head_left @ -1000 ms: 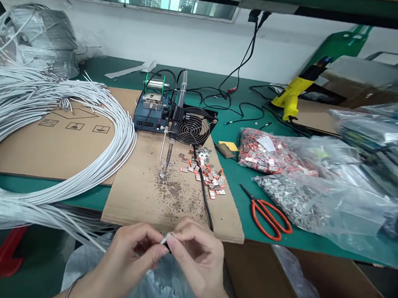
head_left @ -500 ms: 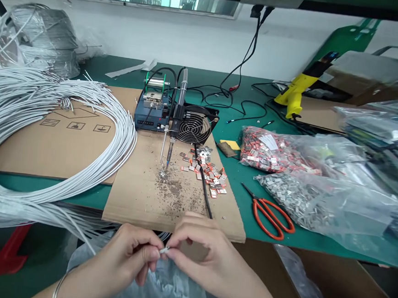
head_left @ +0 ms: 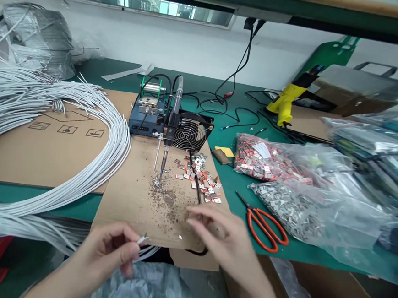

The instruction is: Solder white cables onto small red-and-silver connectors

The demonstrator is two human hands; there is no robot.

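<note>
Pinched between the thumb and fingers of my left hand (head_left: 117, 248) is the end of a white cable (head_left: 141, 240), with thin wire ends showing at its tip. My right hand (head_left: 221, 235) hovers over the right front of the cardboard sheet (head_left: 125, 212), apart from the cable. Its thumb and forefinger are parted, and I see nothing between them. A small white scrap (head_left: 180, 237) lies close to the cardboard's front edge. Beyond my right hand are loose metal connectors with orange parts (head_left: 205, 179).
A soldering iron (head_left: 166, 153) points down in its stand before a blue station (head_left: 144, 121) and a black fan (head_left: 191, 134). Coiled white cables (head_left: 116, 147) spread on the left. Orange-handled scissors (head_left: 265, 227), bagged connectors (head_left: 263, 158) and a yellow heat gun (head_left: 285, 103) lie right.
My hands have separated. The right moved right and forward off the cable tip, while the left drew left with the cable. A white scrap now shows on the cardboard. The view shifted slightly.
</note>
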